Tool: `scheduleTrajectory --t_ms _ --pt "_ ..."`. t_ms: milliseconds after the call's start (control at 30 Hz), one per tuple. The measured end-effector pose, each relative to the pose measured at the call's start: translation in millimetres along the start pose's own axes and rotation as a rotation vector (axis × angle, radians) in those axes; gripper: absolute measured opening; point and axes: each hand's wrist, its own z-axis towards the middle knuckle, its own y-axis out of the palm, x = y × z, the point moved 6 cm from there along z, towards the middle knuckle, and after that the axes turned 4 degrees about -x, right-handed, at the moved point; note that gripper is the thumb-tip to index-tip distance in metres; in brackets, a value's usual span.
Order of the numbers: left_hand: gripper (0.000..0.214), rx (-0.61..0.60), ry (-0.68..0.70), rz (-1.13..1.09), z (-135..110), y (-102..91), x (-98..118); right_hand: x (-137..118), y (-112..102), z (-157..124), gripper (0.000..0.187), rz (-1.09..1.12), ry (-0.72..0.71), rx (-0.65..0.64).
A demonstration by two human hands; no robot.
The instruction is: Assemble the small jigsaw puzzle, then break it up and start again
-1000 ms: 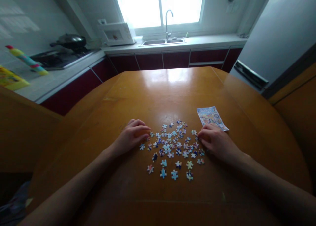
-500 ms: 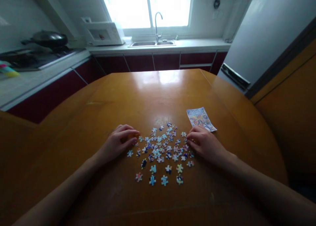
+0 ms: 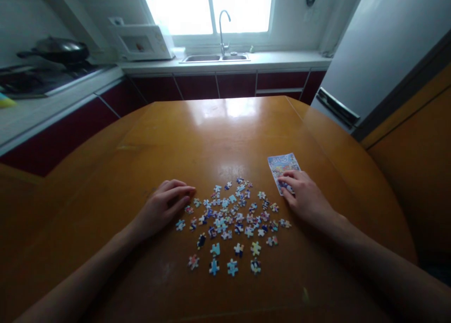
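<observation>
Many small jigsaw pieces [image 3: 220, 225] lie loosely spread on the wooden table between my hands, with a looser row of them nearest me. To the left of the pile rests my left hand [image 3: 165, 204], fingers loosely stretched and apart, nothing held; its fingertips are beside the outer pieces. My right hand [image 3: 306, 197] is to the right of the pile, its fingers apart over the lower part of a printed picture sheet [image 3: 280, 162]. The fingertips seem to touch the sheet, and the hand covers its lower right corner.
The rounded wooden table [image 3: 218, 135] fills the foreground. Beyond it are a counter with a sink [image 3: 202, 59] and tap [image 3: 221, 34], a white microwave [image 3: 143, 43], and a wok [image 3: 61, 50] on the stove at left. A fridge [image 3: 355, 55] stands at right.
My right hand has moved right, away from the pieces and onto the picture sheet, uncovering pieces at the pile's right edge. My left hand has barely moved. The view has shifted slightly.
</observation>
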Motion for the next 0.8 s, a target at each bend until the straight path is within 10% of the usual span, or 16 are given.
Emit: scheduleTrajectory --t_ms 800 --pt "0.025 0.026 0.006 -0.012 3 -1.0 6 -49 13 4 0.014 0.081 -0.102 -0.001"
